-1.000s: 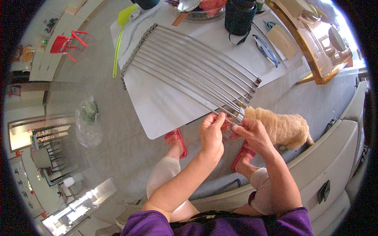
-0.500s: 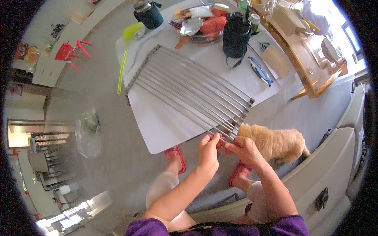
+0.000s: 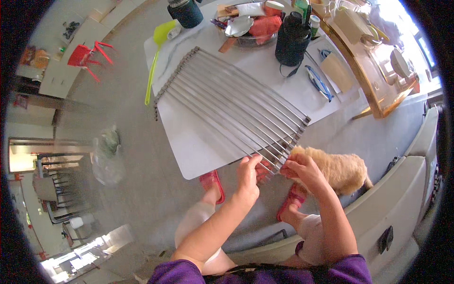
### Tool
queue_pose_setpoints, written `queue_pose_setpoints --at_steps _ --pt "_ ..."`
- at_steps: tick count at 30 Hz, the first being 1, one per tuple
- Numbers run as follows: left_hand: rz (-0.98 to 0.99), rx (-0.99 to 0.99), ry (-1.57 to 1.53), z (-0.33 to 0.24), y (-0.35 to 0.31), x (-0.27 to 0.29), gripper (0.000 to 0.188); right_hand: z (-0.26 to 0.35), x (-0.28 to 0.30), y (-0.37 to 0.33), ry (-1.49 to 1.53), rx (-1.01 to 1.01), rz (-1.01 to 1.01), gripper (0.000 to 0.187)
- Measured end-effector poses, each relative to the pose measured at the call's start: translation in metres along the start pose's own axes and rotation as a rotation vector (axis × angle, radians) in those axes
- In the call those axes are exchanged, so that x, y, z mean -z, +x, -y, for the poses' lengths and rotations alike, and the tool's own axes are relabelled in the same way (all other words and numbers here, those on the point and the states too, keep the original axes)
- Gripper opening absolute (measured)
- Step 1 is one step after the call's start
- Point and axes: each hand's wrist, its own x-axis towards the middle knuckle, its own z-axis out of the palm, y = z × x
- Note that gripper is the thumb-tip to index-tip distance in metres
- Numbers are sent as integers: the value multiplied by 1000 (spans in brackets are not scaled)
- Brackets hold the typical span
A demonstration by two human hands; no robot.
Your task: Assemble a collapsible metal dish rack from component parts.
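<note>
A rack of thin parallel metal rods [image 3: 222, 104] with dark linked end pieces lies across the white tabletop, its near right corner overhanging the edge. At that corner my left hand [image 3: 248, 177] has thumb and fingers closed round the nearest rods. Just to the right, my right hand [image 3: 302, 169] pinches the dark end strip between thumb and fingers. Its fingertips are partly hidden. The far left end strip rests on the table, and the rods fan slightly between the two ends.
On the white table [image 3: 189, 156] stand a green fly swatter [image 3: 163, 33], a dark jar [image 3: 185, 13], a filled bowl [image 3: 257, 41], a black bottle [image 3: 291, 45] and blue-handled pliers [image 3: 319, 84]. A tan dog [image 3: 336, 170] stands by my right foot. A beige sofa [image 3: 402, 189] runs along the right.
My right hand has shifted right and slightly up along the end strip, farther from the left hand. My left hand has moved slightly up. The view has shifted a little.
</note>
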Motion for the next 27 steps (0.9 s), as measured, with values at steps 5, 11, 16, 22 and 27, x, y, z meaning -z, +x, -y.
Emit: queue_pose_setpoints --at_steps 5,11,16,22,27 --pt "5 -44 19 8 5 -1 21 -2 -2 4 55 -85 -6 23" --pt "-6 -48 11 15 14 1 21 -27 12 22 36 26 12 31" --pt "-49 21 19 21 15 8 16 -14 -2 16 226 27 -55 32" --pt "113 -39 157 44 20 15 14 -19 3 26 188 120 -213 28" --pt "278 -36 258 49 10 23 22 -21 3 35 156 223 -323 24"
